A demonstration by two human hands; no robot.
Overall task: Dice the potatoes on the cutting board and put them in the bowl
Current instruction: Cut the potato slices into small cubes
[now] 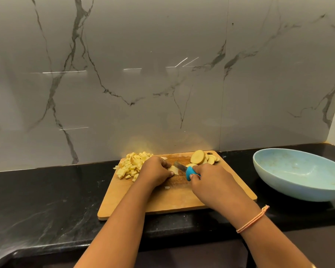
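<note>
While the left hand (156, 170) pinches a potato slice (173, 169) on the cutting board (182, 202), the right hand (211, 179) grips the knife (184, 169).

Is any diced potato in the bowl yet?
No, the bowl holds no potato; the dice lie piled at the board's far left corner.

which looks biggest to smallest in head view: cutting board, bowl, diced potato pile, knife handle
1. cutting board
2. bowl (cropped at the frame edge)
3. diced potato pile
4. knife handle
</note>
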